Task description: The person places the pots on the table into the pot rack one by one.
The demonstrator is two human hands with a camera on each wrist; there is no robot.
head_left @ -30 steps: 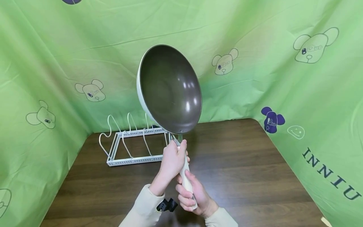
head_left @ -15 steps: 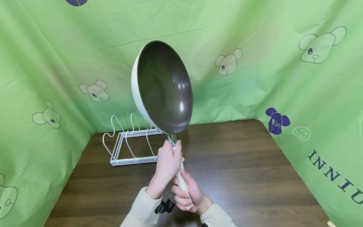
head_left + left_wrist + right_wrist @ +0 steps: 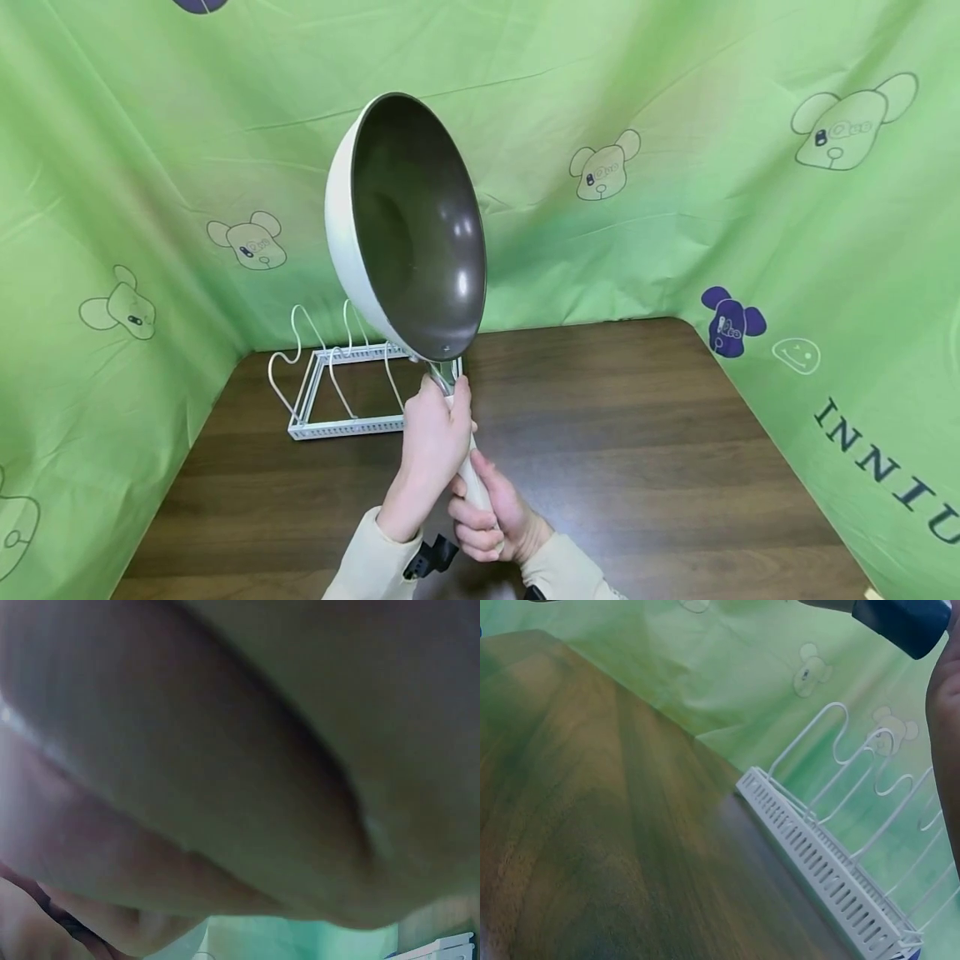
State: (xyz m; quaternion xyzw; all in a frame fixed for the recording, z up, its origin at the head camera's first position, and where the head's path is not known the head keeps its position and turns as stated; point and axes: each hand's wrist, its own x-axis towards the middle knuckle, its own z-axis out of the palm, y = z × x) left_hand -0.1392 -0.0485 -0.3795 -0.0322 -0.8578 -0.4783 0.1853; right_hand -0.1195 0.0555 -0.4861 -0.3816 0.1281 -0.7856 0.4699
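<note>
A deep frying pan (image 3: 416, 242) with a dark inside and a white outside is held up over the table, bowl uppermost, its opening toward the right. My left hand (image 3: 437, 437) grips the pale handle close below the bowl, thumb along it. Lower down, my right hand (image 3: 491, 512) wraps its fingers round the handle's end (image 3: 474, 483). The left wrist view is mostly filled by blurred fingers (image 3: 165, 765). Behind the pan stands a white wire pot rack (image 3: 345, 427), its right part hidden by the pan and left hand; the right wrist view shows its slotted rail (image 3: 817, 862).
The brown wooden table (image 3: 637, 433) extends to the right of the hands. A green cloth (image 3: 540, 75) with printed bear heads hangs round the back and sides. A black device (image 3: 430, 557) is strapped at the left sleeve.
Both hands have carried the pan a little to the left. It has turned, so more of its white outside shows and its opening looks narrower. The rack stays put.
</note>
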